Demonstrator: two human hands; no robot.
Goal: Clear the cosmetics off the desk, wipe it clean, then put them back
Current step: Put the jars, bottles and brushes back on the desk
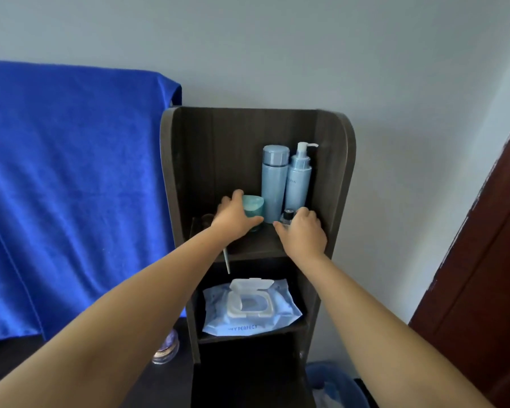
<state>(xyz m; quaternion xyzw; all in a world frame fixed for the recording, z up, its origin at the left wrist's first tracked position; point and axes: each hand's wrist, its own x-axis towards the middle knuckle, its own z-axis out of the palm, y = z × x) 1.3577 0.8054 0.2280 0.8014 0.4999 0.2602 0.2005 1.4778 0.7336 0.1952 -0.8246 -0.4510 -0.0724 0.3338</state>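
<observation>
I am looking down at a dark wooden shelf unit (333,160) standing against a pale wall. A large blue cloth (71,187) hangs to the left of the shelf unit, and a dark red door (489,275) stands to its right. On the lower shelf of the unit lies a pale blue pack of wet wipes (252,307) with its white flip lid open. On the upper shelf, toward the back right, a tall light blue bottle (274,184) stands upright with a light blue pump bottle (299,181) just beside it on the right. My left hand (233,216) reaches onto the upper shelf and grips a teal jar (253,206), thumb and fingers curled around it. My right hand (302,234) curls around a small dark-capped bottle (288,216) in front of the pump bottle. Below and left of the shelf unit, a small clear jar (167,347) shows behind my left forearm.
</observation>
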